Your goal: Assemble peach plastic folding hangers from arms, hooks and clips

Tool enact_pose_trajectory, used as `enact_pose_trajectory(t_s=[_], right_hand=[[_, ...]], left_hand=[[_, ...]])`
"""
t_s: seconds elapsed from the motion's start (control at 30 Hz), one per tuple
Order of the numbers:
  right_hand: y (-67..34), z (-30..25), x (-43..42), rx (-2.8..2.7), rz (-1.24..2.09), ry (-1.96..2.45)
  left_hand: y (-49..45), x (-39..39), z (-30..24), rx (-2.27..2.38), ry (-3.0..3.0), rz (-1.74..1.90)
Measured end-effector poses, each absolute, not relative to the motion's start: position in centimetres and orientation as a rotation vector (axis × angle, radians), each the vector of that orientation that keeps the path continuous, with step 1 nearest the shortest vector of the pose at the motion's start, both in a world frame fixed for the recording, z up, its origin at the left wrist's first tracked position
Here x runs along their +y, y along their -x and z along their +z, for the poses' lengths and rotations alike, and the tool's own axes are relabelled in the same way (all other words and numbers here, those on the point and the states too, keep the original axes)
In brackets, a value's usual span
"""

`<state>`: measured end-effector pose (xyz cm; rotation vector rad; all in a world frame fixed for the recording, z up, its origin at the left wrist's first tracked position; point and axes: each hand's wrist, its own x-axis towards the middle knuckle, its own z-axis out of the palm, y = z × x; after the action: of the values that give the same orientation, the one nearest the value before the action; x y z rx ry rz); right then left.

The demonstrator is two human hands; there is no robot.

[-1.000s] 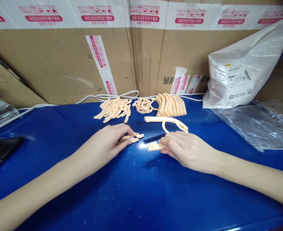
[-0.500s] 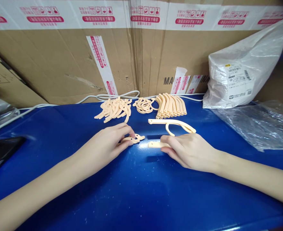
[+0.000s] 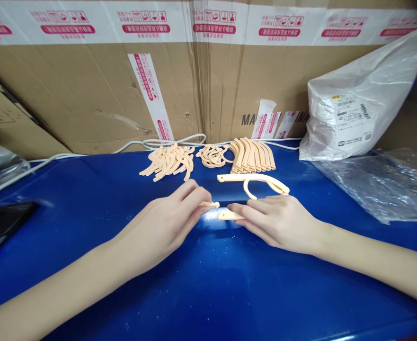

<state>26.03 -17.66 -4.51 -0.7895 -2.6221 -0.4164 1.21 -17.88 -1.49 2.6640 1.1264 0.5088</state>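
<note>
Head view only.

Step, my read: fit-up of 2 parts, ends close but not touching. My left hand [image 3: 165, 222] had the small hook piece [image 3: 211, 204] pinched between thumb and forefinger, other fingers curled in behind, only the tip of the piece showing. My right hand [image 3: 279, 222] lay palm down, fingers nearly straight and together, closed over the flat bar [image 3: 225, 215] and pinning it to the blue table [image 3: 208, 289]; thumb hidden. The bar's free end stuck out left, just beside the hook piece.

A join here would call for both ends lined up and the bar kept from sliding.

Pose: both forearms low, coming in from the bottom corners, wrists near the table, fingertips meeting mid-frame.

Long curved piece [image 3: 254, 178] sat just behind my right fingers; couldn't tell if it was joined to the bar. Further back: loose pile of hook pieces [image 3: 169, 163], rings [image 3: 211, 155], stacked arms [image 3: 252, 156], all against the cardboard box [image 3: 87, 94]. White bag [image 3: 353, 113] far right.
</note>
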Motion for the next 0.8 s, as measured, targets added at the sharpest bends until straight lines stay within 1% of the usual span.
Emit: enact_pose_trajectory(t_s=[0.13, 0.3, 0.53, 0.8], right_hand=[[-25.99, -4.51, -17.71, -2.656, -0.361, 0.801], [-25.99, -4.52, -17.76, -2.669, -0.277, 0.809], [-25.95, -4.65, -17.74, -2.63, -0.302, 0.785], [-25.86, -4.59, -17.82, -2.606, -0.345, 0.782]], left_hand=[[-1.53, -17.96, -1.73, 1.15, -2.686, 0.507], [-1.9, -17.94, -2.07, 1.159, -2.715, 0.355], [-2.17, -18.13, -2.5, 1.155, -2.721, 0.312], [-2.24, -18.19, -2.27, 1.141, -2.491, 0.345]])
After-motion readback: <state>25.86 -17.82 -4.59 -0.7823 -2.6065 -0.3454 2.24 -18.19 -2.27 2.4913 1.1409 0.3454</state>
